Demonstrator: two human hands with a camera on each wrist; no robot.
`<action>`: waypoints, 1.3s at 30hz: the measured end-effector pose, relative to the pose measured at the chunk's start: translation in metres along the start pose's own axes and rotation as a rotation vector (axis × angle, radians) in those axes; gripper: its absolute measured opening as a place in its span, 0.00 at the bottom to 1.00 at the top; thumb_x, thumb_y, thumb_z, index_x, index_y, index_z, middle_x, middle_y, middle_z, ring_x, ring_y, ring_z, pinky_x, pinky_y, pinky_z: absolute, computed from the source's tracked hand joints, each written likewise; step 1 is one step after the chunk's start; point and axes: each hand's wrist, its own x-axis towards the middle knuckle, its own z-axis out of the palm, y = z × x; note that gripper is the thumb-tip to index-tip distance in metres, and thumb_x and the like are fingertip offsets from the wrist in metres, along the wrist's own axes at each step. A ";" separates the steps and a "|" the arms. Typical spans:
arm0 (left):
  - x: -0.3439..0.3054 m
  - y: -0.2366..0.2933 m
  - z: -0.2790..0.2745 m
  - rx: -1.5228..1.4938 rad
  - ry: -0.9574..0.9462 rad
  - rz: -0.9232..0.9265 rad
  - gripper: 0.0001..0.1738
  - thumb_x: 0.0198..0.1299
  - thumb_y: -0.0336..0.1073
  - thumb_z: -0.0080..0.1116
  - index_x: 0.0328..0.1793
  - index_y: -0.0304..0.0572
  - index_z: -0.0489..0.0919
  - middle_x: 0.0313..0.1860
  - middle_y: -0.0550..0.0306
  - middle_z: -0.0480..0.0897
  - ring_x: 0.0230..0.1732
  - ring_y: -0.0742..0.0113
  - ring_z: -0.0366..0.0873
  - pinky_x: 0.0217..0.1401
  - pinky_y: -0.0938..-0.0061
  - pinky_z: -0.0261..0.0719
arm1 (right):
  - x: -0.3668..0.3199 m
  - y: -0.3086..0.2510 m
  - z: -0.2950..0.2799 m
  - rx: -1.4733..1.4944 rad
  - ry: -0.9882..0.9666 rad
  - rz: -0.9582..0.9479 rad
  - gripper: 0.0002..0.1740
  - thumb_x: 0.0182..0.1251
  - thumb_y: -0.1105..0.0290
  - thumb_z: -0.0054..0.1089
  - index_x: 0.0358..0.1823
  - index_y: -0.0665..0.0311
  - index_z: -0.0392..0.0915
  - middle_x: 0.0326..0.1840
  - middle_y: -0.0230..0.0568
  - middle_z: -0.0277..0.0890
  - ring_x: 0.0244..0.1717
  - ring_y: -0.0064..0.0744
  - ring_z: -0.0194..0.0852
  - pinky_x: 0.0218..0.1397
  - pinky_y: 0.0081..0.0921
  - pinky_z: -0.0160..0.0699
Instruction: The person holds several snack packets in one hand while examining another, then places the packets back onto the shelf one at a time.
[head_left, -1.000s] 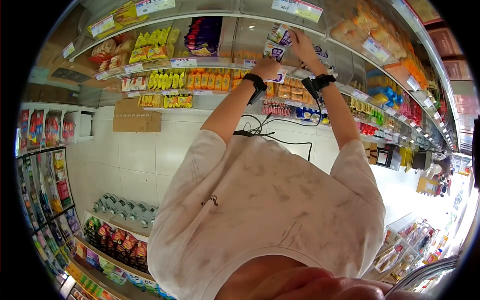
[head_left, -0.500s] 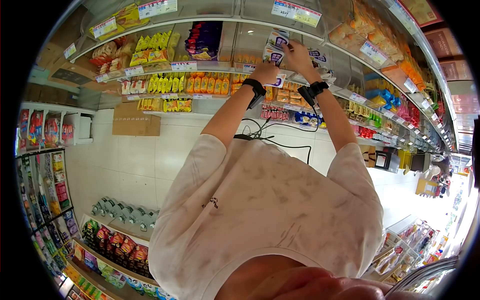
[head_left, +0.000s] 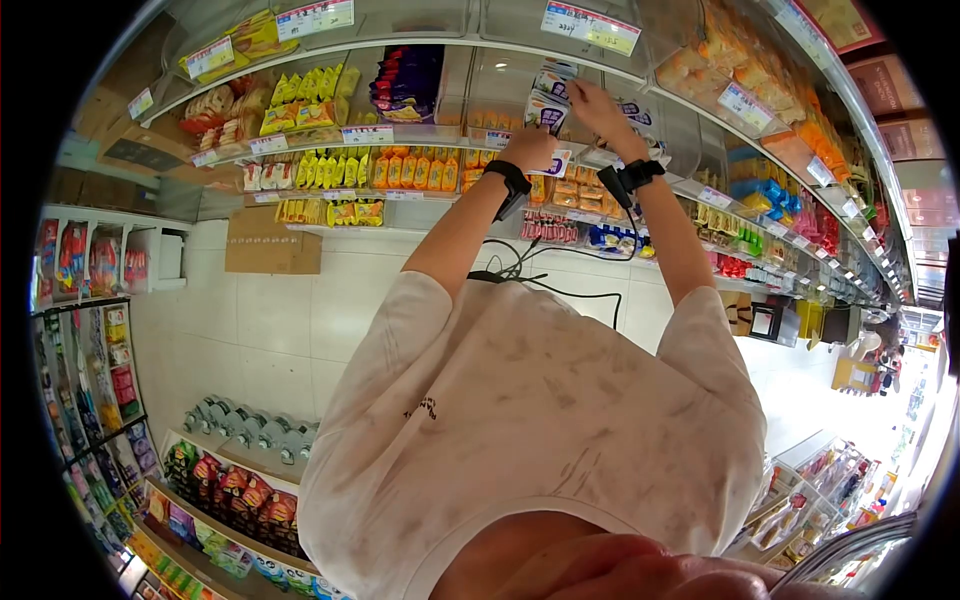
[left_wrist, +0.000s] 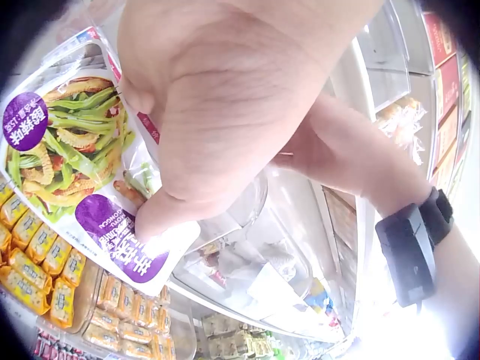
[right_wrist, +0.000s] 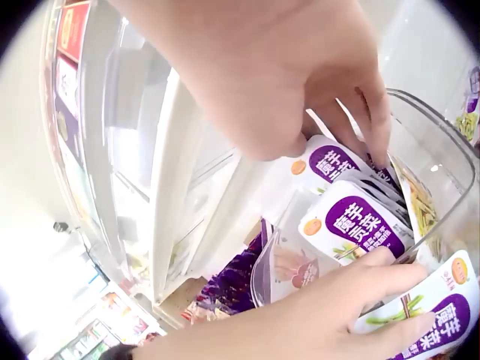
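My left hand (head_left: 530, 150) is at a clear shelf bin. In the left wrist view its thumb and fingers (left_wrist: 217, 120) pinch a white-and-purple packet (left_wrist: 67, 150) with a green vegetable picture. The same packet (right_wrist: 446, 319) shows at the lower right of the right wrist view. Beyond it, my right hand (head_left: 598, 108) reaches among similar upright packets (head_left: 547, 112). Seen from the right wrist, its curled fingers (right_wrist: 375, 131) grip a packet (right_wrist: 321, 161) at its top edge, behind a front packet (right_wrist: 356, 225) in the bin (right_wrist: 450, 146). The fingertips are partly hidden.
Purple-wrapped snacks (head_left: 408, 85) fill the bin to the left. Orange-wrapped snacks (head_left: 415, 168) lie on the shelf below. A price-tag rail (head_left: 590, 28) runs above the hands. Black cables (head_left: 515, 262) hang before the body, and a cardboard box (head_left: 273, 240) stands on the floor.
In the head view my right hand has come slightly lower and leftward since a second ago, and the packets by it have shifted. My left hand still holds its packet, a little lower.
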 end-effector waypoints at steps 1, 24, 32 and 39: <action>0.000 0.001 0.000 0.005 0.006 -0.002 0.13 0.52 0.34 0.62 0.43 0.46 0.89 0.48 0.38 0.84 0.51 0.42 0.83 0.53 0.52 0.83 | -0.006 -0.014 -0.002 0.018 0.032 -0.015 0.20 0.79 0.55 0.47 0.50 0.62 0.82 0.38 0.58 0.83 0.42 0.66 0.80 0.46 0.53 0.78; 0.010 -0.012 0.030 -0.078 0.151 -0.009 0.16 0.54 0.32 0.61 0.49 0.45 0.87 0.51 0.33 0.83 0.48 0.40 0.84 0.49 0.51 0.85 | -0.030 -0.027 0.045 -0.132 0.302 -0.227 0.24 0.75 0.53 0.53 0.63 0.62 0.78 0.59 0.55 0.80 0.48 0.64 0.83 0.52 0.51 0.83; 0.000 -0.002 0.010 -0.006 0.087 0.027 0.20 0.56 0.35 0.61 0.56 0.60 0.87 0.54 0.44 0.84 0.50 0.45 0.84 0.51 0.53 0.86 | -0.022 -0.029 0.032 -0.218 0.345 -0.174 0.32 0.76 0.48 0.52 0.68 0.67 0.73 0.70 0.58 0.70 0.69 0.58 0.71 0.69 0.49 0.74; 0.002 -0.006 0.015 0.057 0.103 0.032 0.18 0.55 0.36 0.62 0.53 0.58 0.88 0.54 0.46 0.83 0.50 0.45 0.84 0.52 0.53 0.85 | -0.017 -0.002 0.043 -0.365 0.280 -0.264 0.37 0.75 0.44 0.53 0.69 0.72 0.70 0.76 0.63 0.63 0.78 0.59 0.60 0.76 0.48 0.65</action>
